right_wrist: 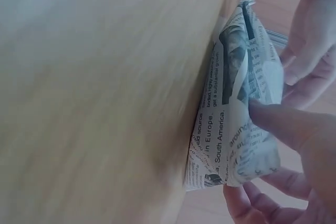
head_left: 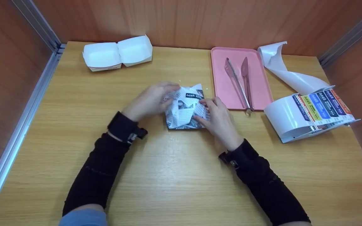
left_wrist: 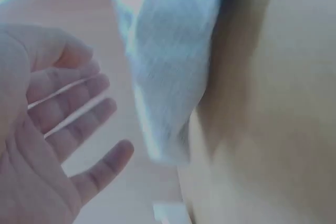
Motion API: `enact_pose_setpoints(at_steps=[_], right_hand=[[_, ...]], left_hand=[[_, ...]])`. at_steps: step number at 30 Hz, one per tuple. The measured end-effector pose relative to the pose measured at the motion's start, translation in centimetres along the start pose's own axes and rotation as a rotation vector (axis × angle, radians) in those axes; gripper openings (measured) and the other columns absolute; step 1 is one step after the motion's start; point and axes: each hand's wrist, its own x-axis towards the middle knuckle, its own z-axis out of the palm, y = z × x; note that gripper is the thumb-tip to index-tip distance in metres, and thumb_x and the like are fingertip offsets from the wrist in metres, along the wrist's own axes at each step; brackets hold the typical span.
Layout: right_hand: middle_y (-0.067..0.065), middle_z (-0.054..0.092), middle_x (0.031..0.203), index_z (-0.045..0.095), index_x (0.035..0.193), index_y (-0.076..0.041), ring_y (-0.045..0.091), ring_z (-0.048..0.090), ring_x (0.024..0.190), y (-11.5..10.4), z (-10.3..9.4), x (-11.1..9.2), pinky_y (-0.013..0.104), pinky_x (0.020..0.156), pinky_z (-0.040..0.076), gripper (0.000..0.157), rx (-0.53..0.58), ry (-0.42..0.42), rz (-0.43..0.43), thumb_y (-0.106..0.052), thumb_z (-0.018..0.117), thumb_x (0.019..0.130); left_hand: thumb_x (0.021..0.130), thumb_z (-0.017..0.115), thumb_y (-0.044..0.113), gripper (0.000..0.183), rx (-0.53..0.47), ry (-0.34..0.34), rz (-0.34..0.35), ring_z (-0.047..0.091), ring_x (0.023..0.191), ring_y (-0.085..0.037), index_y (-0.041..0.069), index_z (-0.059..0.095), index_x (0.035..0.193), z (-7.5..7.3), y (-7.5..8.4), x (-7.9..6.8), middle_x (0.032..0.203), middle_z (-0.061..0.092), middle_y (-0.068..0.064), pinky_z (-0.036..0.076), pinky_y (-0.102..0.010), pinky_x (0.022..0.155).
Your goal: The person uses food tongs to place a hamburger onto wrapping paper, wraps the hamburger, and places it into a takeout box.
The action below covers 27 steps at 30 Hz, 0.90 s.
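A flat packet wrapped in newsprint-patterned paper (head_left: 185,114) lies in the middle of the table, a small dark label near its far edge. My left hand (head_left: 151,100) is at its left side. In the left wrist view, the fingers (left_wrist: 73,98) of that hand are spread and relaxed beside the paper, holding nothing. At the packet's right edge, my right hand (head_left: 222,124) pinches the wrapping. Its thumb (right_wrist: 278,121) presses on the paper in the right wrist view, with the other fingers round the edge. What the paper wraps is hidden.
An opened white carton (head_left: 102,55) sits at the back left. Metal tongs (head_left: 239,83) lie on a pink tray (head_left: 258,78) at the back right. Beside it stands a label dispenser (head_left: 289,116) with colourful labels and a loose white backing strip (head_left: 303,80). Wooden panels (head_left: 181,23) enclose the table.
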Motion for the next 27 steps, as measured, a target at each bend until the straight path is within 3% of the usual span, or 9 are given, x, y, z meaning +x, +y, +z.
enact_pose_setpoints(at_steps=[5, 13, 21, 27], right_hand=[[0.016, 0.063, 0.113, 0.066, 0.137, -0.001, 0.027, 0.061, 0.092, 0.1, 0.1, 1.0, 0.042, 0.083, 0.058, 0.061, -0.014, -0.009, 0.003, -0.033, 0.088, 0.090], [0.019, 0.062, 0.120, 0.063, 0.140, -0.002, 0.030, 0.064, 0.097, -0.1, -0.1, 2.2, 0.045, 0.084, 0.061, 0.063, -0.072, -0.027, 0.000, -0.040, 0.083, 0.094], [0.014, 0.059, 0.113, 0.062, 0.143, -0.005, 0.024, 0.054, 0.088, -0.4, -0.8, 1.5, 0.041, 0.074, 0.053, 0.066, -0.108, -0.030, -0.062, -0.044, 0.083, 0.094], [0.015, 0.060, 0.114, 0.062, 0.143, -0.006, 0.025, 0.055, 0.087, -0.4, -1.3, 1.4, 0.041, 0.077, 0.052, 0.062, -0.122, -0.047, -0.077, -0.040, 0.082, 0.096]], left_hand=[[0.106, 0.066, 0.016, 0.048, -0.024, 0.063, -0.187, 0.050, 0.148, -0.033, 0.009, 0.058, 0.152, -2.1, -3.3, -0.2, 0.161, 0.051, -0.014, 0.041, -0.052, 0.124], [0.105, 0.062, 0.014, 0.055, -0.005, 0.134, -0.363, 0.026, 0.161, -0.043, 0.009, 0.048, 0.158, -2.9, -9.1, -1.0, 0.174, 0.030, -0.019, 0.028, -0.064, 0.129], [0.103, 0.062, 0.013, 0.072, 0.020, 0.165, -0.491, 0.014, 0.161, -0.051, 0.011, 0.031, 0.168, -3.9, -12.1, -1.6, 0.180, 0.013, -0.018, 0.024, -0.075, 0.123], [0.102, 0.060, 0.012, 0.079, 0.014, 0.164, -0.535, 0.009, 0.161, -0.053, 0.014, 0.022, 0.171, -4.9, -13.2, -1.7, 0.182, 0.001, -0.018, 0.021, -0.076, 0.124]])
